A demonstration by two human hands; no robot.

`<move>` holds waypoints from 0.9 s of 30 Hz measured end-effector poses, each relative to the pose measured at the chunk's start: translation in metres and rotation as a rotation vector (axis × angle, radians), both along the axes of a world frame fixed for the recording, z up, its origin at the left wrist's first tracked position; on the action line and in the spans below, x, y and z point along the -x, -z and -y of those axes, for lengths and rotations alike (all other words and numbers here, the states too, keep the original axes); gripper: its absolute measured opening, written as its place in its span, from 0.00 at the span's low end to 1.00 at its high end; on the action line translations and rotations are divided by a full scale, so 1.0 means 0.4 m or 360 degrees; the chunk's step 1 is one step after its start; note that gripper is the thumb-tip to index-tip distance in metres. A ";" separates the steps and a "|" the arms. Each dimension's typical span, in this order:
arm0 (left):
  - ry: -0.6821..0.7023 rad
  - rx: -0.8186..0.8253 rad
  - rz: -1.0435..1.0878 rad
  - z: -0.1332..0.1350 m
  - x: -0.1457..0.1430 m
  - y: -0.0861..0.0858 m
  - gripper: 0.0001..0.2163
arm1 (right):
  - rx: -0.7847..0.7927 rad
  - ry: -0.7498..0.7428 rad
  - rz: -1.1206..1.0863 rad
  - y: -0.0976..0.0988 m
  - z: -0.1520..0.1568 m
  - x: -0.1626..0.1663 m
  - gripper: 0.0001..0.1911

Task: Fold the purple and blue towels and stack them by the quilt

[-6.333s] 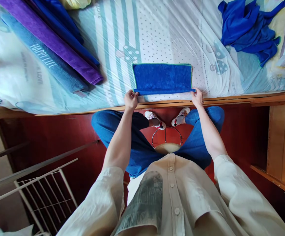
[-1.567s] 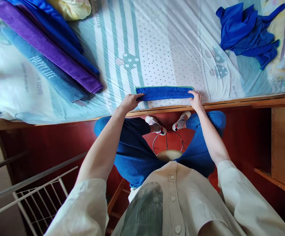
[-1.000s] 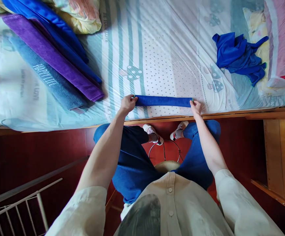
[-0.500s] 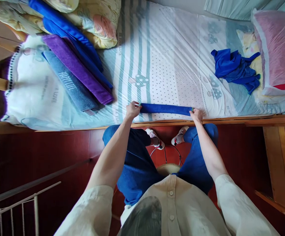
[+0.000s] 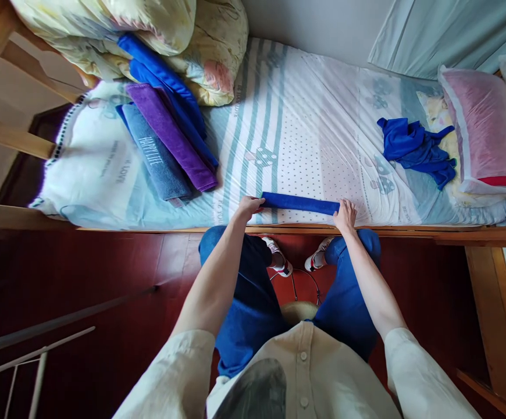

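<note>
A blue towel (image 5: pixel 300 202), folded into a long narrow strip, lies along the front edge of the bed. My left hand (image 5: pixel 250 206) pinches its left end. At the other end, my right hand (image 5: pixel 346 215) has its fingers closed on the towel. To the left lie a grey-blue towel (image 5: pixel 157 160) with "HAPPY LIFE" lettering, a purple towel (image 5: pixel 174 137) and long blue folded towels (image 5: pixel 170 87), side by side. A crumpled blue cloth (image 5: pixel 416 148) sits on the right part of the bed.
The bed sheet (image 5: pixel 309 139) is patterned in white and pale blue. A yellow quilt (image 5: pixel 218 52) is heaped at the back left, and a pink pillow (image 5: pixel 484 128) stands at the right. The wooden bed rail (image 5: pixel 410 233) runs before my knees.
The view has tilted up and shifted, so the bed appears lower. My right hand's fingers now lie more over the strip's right end. Both hands stay at the ends.
</note>
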State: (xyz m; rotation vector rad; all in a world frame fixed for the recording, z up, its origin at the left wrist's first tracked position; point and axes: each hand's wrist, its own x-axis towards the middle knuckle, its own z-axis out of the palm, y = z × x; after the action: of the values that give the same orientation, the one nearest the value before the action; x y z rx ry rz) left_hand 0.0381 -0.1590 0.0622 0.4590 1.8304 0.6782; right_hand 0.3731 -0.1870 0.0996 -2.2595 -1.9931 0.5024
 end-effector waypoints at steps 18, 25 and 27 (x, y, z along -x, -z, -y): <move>-0.0126 -0.0983 0.0569 -0.013 -0.043 -0.087 0.21 | 0.0391 -0.0717 -0.1069 -0.016 -0.234 0.351 0.53; -0.0129 -0.1351 0.0771 -0.023 -0.033 -0.121 0.26 | 0.0554 -0.0873 -0.0801 -0.152 -0.319 0.396 0.24; -0.0190 -0.1377 0.0808 -0.022 -0.013 -0.117 0.30 | 0.0414 -0.0823 -0.0751 -0.188 -0.323 0.424 0.22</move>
State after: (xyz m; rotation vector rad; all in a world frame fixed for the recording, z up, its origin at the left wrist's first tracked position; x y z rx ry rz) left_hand 0.0432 -0.1503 0.1091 0.6560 1.0251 1.5216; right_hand 0.2034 -0.0577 0.1746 -1.4910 -2.3150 1.2665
